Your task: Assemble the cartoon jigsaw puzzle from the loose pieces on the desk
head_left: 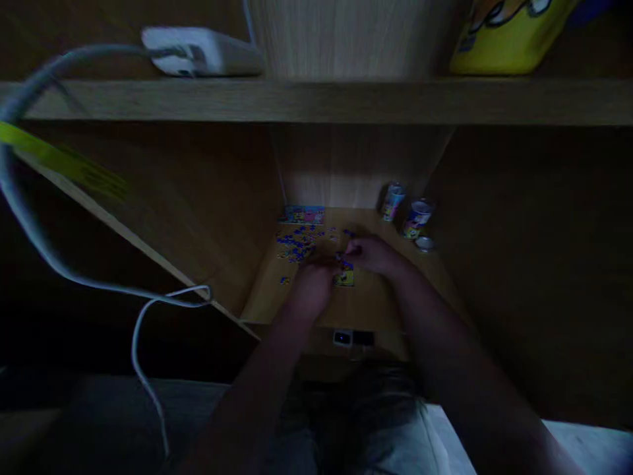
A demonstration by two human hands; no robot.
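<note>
The scene is dark. Several small blue puzzle pieces (299, 243) lie scattered on a low wooden surface (366, 303) inside a cabinet. A small joined yellow-and-blue patch of pieces (344, 279) lies just in front of them. My left hand (312, 290) rests over the near pieces with fingers curled downward; what it holds is hidden. My right hand (372, 254) reaches in from the right, fingertips pinched together at the pieces near the patch. A printed picture card (304, 215) lies at the back.
Two small printed cans (393, 201) (418, 219) and a round lid (424, 244) stand at the back right. A shelf board (316, 100) above carries a white adapter (198, 53) with a trailing cable (30, 218) and a yellow container (504, 33). Wooden walls close both sides.
</note>
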